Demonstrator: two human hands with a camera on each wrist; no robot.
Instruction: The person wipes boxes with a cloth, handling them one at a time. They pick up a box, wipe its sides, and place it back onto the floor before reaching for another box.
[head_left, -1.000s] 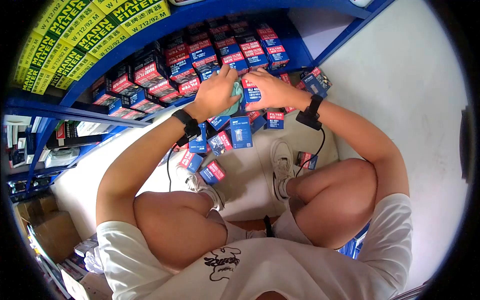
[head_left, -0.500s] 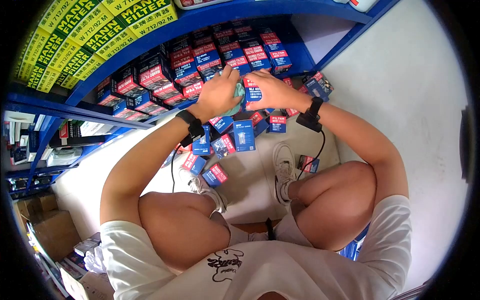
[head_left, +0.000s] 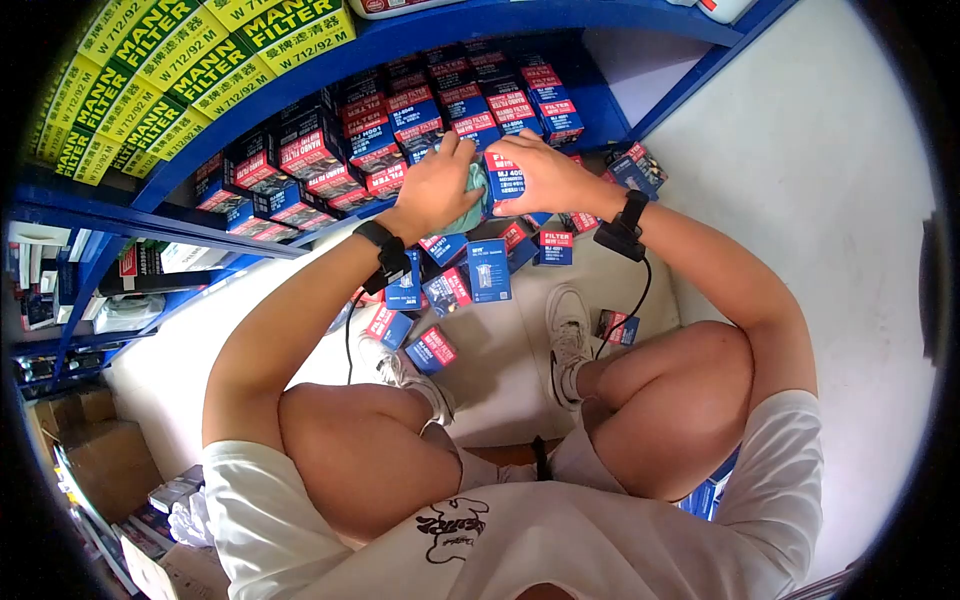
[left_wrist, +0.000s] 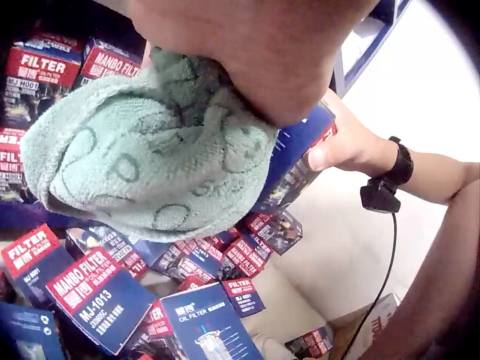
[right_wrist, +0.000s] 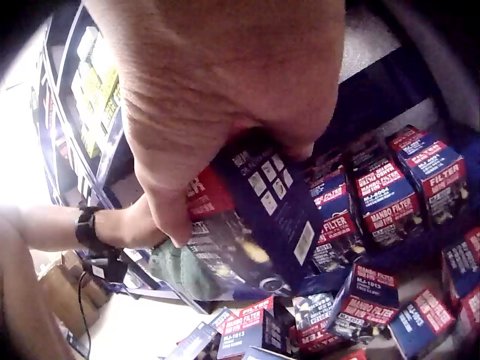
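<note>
The left hand (head_left: 436,190) grips a crumpled green cloth (head_left: 470,205) against the left side of a red and blue filter box (head_left: 507,183). In the left wrist view the patterned cloth (left_wrist: 150,161) bunches below that hand and covers part of the box (left_wrist: 296,161). The right hand (head_left: 556,181) holds the box from the right, thumb on its near side. In the right wrist view the fingers and thumb of the right hand (right_wrist: 225,97) span the box (right_wrist: 262,217), whose dark side with white pictures faces the camera. The cloth (right_wrist: 184,270) shows behind it.
Rows of filter boxes (head_left: 310,150) fill the lower blue shelf (head_left: 600,90), with yellow-green boxes (head_left: 180,60) above at left. Loose boxes (head_left: 488,270) lie on the floor (head_left: 490,380) below the hands, and more are near the shoes (head_left: 568,340). A white wall (head_left: 820,230) stands at right.
The head view has shifted slightly, so the shelf and floor boxes sit a little lower than a second ago. Both hands keep their hold, with the box tilted slightly differently.
</note>
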